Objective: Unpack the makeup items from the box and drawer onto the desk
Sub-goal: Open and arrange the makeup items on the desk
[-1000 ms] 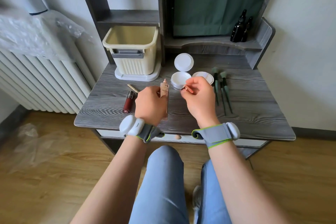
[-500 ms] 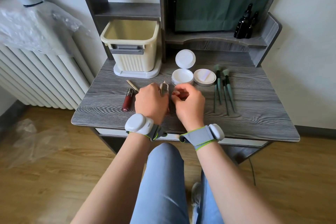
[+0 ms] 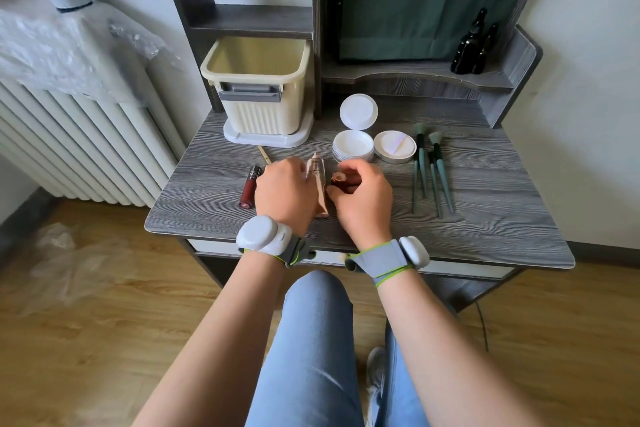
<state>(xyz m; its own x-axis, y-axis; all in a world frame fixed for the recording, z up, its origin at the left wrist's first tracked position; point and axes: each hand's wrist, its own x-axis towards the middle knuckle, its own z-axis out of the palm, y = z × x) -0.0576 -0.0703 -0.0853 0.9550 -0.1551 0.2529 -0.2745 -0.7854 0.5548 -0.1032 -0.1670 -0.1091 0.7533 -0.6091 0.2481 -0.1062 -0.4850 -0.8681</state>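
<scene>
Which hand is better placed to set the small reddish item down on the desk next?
The right hand, probably. It already pinches the small reddish item just above the desk, with bare wood beside it. The left hand is busy gripping the beige tube.

Taking the cream bin (image 3: 258,87) as the landmark: it fills the back-left corner of the desk (image 3: 485,225), tight against the shelf upright. Straight in front of it lie a thin gold stick (image 3: 264,154) and a dark red lip gloss (image 3: 248,186), with bare wood to their left out to the edge. To the bin's right, the open white compact (image 3: 354,142) and a round pad (image 3: 394,146) block the middle. Further right the green brushes (image 3: 431,170) lie lengthwise. Past those, a wide open stretch runs to the right edge.
</scene>
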